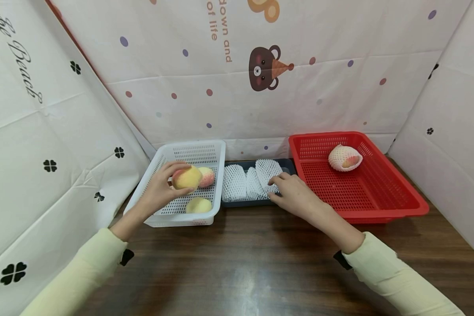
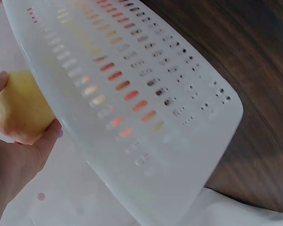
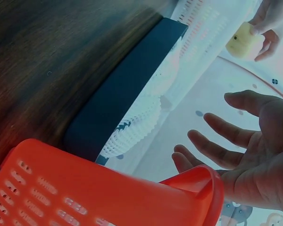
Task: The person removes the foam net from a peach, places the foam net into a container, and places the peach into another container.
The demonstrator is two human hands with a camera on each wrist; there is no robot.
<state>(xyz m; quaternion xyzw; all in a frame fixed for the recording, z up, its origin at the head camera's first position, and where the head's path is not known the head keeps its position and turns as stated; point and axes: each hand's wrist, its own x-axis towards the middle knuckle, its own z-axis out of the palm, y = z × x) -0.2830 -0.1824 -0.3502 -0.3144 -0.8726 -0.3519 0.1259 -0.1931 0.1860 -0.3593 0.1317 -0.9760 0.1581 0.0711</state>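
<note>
A yellow-and-pink peach (image 1: 187, 177) is gripped between the thumb and fingers of my left hand (image 1: 160, 187), above the white basket (image 1: 174, 217). Two more peaches lie in that basket, a pinkish one (image 1: 206, 177) and a pale yellow one (image 1: 199, 205). My right hand (image 1: 296, 195) is over the right end of a dark tray (image 1: 245, 203), its fingers spread and slightly bent, with nothing held in the right wrist view. White foam net sleeves (image 1: 234, 182) fill the tray, and the right fingertips overlap the rightmost sleeve (image 1: 267, 173) in the head view.
A red basket (image 1: 379, 215) stands right of the tray and holds one peach in a foam net (image 1: 344, 158). Baskets and tray sit side by side on a dark wooden table (image 1: 237, 263). Printed white cloth (image 1: 205, 105) hangs behind and at both sides.
</note>
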